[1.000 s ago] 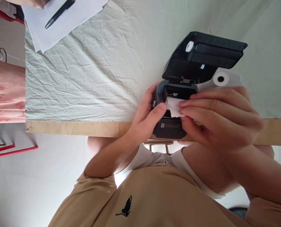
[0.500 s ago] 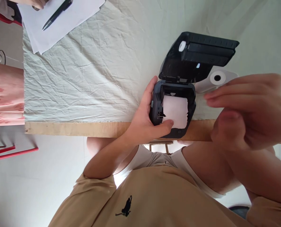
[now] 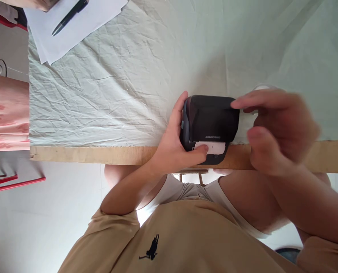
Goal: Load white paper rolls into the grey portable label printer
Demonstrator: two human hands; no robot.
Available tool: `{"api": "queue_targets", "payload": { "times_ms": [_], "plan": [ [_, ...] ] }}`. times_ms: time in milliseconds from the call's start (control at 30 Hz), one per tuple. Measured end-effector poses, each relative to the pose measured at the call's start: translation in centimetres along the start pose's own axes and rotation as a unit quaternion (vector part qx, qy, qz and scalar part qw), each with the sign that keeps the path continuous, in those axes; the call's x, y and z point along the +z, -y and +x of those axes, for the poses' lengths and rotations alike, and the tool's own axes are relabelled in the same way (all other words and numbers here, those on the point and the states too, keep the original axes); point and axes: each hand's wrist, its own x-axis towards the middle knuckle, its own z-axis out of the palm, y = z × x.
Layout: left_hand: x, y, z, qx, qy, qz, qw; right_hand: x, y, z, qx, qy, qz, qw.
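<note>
A small black label printer (image 3: pixel 211 117) sits at the table's front edge with its lid lowered over the body. White paper (image 3: pixel 216 147) sticks out below the lid. My left hand (image 3: pixel 178 146) grips the printer's left side, its thumb pressing on the paper. My right hand (image 3: pixel 277 125), blurred, is at the printer's right with thumb and fingers apart; a fingertip is at the lid's upper right corner. Behind my right hand a white roll (image 3: pixel 261 87) is mostly hidden.
White sheets (image 3: pixel 86 28) with a black pen (image 3: pixel 69 17) lie at the upper left, beside another person's hand (image 3: pixel 41 3). The wooden table edge (image 3: pixel 95 155) runs across in front of me. A wrinkled cloth (image 3: pixel 106 87) covers the table.
The printer's lid has swung down from upright over the paper compartment. My right hand has moved left to the lid's corner. The other person's hand has shifted slightly. My left hand stays put.
</note>
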Motion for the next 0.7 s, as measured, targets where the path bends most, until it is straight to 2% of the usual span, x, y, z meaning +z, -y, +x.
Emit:
{"api": "queue_targets", "payload": {
  "times_ms": [67,167,300,400,700],
  "plan": [
    [0.0,0.0,0.0,0.007,0.005,-0.018,1.0,0.0,0.0,0.3,-0.053,0.012,-0.012,0.998],
    [-0.2,0.2,0.1,0.036,0.03,-0.066,0.997,0.0,0.1,0.4,-0.083,0.052,-0.032,0.995],
    [-0.2,0.3,0.2,0.011,-0.009,-0.068,0.998,0.5,0.1,-0.1,-0.064,0.056,-0.018,0.996],
    [-0.1,0.1,0.4,0.005,0.004,-0.064,0.998,0.6,0.1,-0.2,-0.054,0.059,-0.018,0.997],
    [0.0,-0.3,0.2,-0.004,0.008,-0.055,0.998,-1.9,1.7,1.3,-0.001,0.151,-0.032,0.988]
  ]
}}
